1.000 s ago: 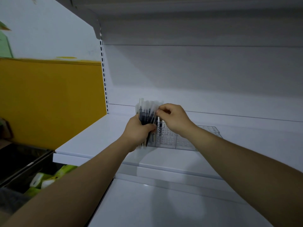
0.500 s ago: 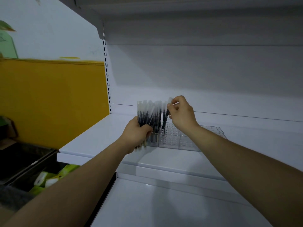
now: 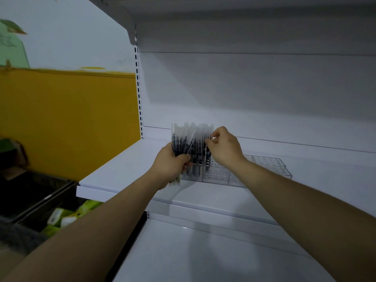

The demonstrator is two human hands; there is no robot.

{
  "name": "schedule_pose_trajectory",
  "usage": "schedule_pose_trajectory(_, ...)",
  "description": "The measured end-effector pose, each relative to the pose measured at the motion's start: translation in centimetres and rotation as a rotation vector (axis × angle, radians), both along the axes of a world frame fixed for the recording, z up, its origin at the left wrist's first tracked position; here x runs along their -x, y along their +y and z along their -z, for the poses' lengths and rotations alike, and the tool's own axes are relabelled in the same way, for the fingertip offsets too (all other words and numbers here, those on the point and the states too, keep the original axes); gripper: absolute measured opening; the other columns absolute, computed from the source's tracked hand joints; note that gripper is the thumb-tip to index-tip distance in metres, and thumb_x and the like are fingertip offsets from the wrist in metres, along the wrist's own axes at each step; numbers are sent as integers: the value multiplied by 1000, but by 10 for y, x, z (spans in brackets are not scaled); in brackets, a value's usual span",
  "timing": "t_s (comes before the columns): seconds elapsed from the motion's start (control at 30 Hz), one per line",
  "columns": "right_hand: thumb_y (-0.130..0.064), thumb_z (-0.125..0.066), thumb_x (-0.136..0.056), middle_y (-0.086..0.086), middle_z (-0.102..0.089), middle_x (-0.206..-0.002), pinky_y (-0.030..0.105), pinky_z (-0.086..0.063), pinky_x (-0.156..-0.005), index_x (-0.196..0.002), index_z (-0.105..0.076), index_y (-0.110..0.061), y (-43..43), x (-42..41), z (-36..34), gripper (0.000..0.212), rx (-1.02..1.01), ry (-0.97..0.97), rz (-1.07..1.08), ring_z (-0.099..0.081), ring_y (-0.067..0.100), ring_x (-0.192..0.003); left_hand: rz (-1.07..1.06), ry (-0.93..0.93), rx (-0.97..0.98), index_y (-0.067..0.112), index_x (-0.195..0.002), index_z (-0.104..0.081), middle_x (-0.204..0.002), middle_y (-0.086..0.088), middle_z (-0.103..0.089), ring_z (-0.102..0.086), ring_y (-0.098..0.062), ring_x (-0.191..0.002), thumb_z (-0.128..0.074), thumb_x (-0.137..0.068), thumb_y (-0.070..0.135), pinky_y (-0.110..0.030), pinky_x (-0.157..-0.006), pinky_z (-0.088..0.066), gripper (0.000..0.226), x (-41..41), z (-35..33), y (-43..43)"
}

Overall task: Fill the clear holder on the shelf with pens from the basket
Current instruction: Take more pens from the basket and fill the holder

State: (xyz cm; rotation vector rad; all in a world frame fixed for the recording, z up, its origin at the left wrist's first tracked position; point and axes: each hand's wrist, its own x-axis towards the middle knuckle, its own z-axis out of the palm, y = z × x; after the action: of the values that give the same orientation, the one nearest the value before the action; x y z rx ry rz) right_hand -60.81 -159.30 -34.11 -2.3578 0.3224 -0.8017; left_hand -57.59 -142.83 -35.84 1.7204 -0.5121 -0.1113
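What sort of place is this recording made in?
Probably a shop being stocked: a white display shelf with a slotted upright, a clear holder on it, a bundle of pens in the left hand, and green-and-white packs lower left.

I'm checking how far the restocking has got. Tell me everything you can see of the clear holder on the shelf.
The clear holder is a low, see-through plastic tray, split into sections, its top a grid of round holes. It lies flat on the white shelf. A few dark pens stand in its left end; the other holes look empty. The right hand pinches the rightmost one's top.
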Motion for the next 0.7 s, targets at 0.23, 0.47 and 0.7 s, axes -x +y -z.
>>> schedule_pose_trajectory(0.23,-30,-60,-93,-12,-61,-81,13,-42,-68,-96,-70,-16,18,27,-15,17,-130,-105,-242,-54,1,-74,69,-8,53,11,-98,-62,-86,-18,-68,-64,-22,-69,-57,-88,0,-45,-73,-56,16,11,-7,-9)
schedule_pose_trajectory(0.47,-30,-57,-94,9,-66,-88,46,-57,-75,-83,-52,-21,11,27,-22,15,-315,-169,-184,-66,28,-80,28,-101,-28,12,-98,-63,-93,-18,-69,-61,-25,-75,-57,-88,5,-40,-74,-54,14,19,-8,-13)
schedule_pose_trajectory(0.7,-28,-50,-98,3,-62,-88,47,-56,-78,-92,-47,-24,0,30,-33,8,-290,-262,-101,-66,24,-79,5,-124,-75,12,-102,-58,-80,-9,-67,-62,-26,-69,-57,-90,5,-39,-69,-56,14,14,-6,-6)
